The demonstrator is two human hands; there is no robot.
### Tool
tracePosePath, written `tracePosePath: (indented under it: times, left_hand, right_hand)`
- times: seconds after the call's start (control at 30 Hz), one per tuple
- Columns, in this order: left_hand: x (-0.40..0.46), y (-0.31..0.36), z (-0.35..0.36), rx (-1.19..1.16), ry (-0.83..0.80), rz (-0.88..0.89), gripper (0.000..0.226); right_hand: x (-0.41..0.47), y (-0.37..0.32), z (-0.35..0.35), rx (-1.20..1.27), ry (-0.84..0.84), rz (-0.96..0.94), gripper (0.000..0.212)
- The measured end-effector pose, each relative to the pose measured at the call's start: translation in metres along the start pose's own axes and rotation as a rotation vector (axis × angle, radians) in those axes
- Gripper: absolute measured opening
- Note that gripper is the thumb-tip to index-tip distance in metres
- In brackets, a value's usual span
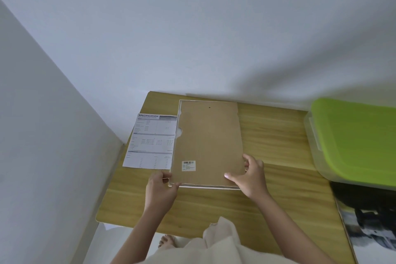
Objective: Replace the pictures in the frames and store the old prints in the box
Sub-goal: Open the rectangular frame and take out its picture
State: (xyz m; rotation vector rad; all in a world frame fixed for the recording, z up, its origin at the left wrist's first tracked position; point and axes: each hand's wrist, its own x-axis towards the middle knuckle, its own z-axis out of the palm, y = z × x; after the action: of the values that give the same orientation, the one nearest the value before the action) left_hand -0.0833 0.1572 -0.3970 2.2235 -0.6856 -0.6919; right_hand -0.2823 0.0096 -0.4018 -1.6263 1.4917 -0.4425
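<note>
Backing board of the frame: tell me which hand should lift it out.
Probably the right hand: its fingers already pinch the backing board at its near right corner, while the left hand steadies the white frame at its near left corner.

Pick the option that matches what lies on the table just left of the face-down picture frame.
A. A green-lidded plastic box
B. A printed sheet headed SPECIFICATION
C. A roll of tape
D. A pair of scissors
B: the printed sheet lies flat on the table against the left edge of the frame; the green-lidded box stands to the frame's right.
</note>
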Motion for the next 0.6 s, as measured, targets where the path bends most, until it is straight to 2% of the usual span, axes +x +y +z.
tracePosePath:
  times: [0.13,0.4,0.6]
  left_hand:
    - [0.001,-0.004,0.002,0.044,0.009,0.048,0.017]
    - [0.005,-0.009,0.004,-0.002,0.0,0.085,0.059]
    - [0.007,-0.011,0.007,-0.031,-0.008,0.09,0.057]
  right_hand:
    - [0.002,0.008,-0.001,0.003,-0.039,-0.013,0.083]
    - [0.0,0.016,-0.004,0.004,-0.075,-0.066,0.083]
    - [0.003,0.021,-0.008,-0.147,-0.139,-0.18,0.091]
